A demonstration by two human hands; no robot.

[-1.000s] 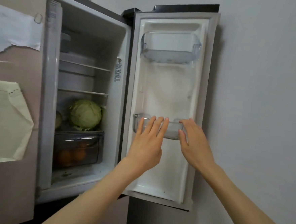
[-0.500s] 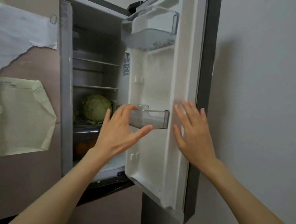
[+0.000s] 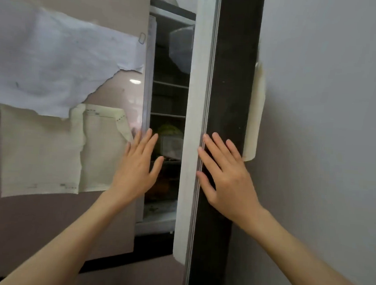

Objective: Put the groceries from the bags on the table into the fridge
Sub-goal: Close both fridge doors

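Grey wall flanks fridge door (image 3: 227,100), right hand (image 3: 226,178) flat against it.

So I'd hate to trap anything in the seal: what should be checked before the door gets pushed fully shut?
1. Right hand flat on the fridge door edge: ok.
2. Left hand out of the closing gap: not ok, its fingers sit in front of the opening.
3. Door bin seated inside: ok.
4. Cabbage back on its shelf, clear of the door: ok.
5. Both hands empty: ok.
6. All groceries already inside: cannot tell, the table is out of view.
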